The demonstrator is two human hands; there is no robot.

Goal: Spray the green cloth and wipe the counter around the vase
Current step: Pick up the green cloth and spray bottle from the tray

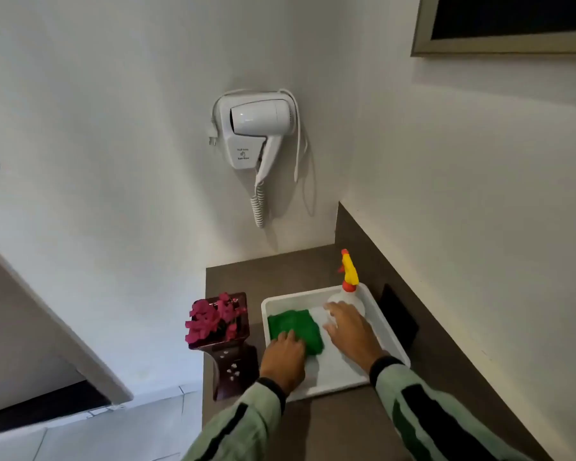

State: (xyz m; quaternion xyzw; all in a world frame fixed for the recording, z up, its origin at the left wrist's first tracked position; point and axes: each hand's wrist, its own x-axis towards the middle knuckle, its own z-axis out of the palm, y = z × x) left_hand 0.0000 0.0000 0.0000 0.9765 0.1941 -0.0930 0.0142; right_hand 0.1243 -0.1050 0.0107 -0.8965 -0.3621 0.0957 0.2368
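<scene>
Down from the head camera, we see our left hand (285, 356) lying palm-down with fingers curled onto the near edge of the green cloth (295, 329), which sits bunched in the white tray (330, 384) on the brown counter (330, 427). Our right hand (351, 331) is spread open over the base of the spray bottle (348, 291) standing in the tray's far corner, touching it, though we cannot tell whether it grips. Just left of the tray stands the dark vase (228, 361) with pink flowers (210, 319).

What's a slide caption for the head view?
Both hands reach into the white tray: left hand on green cloth, right hand at spray bottle.
</scene>
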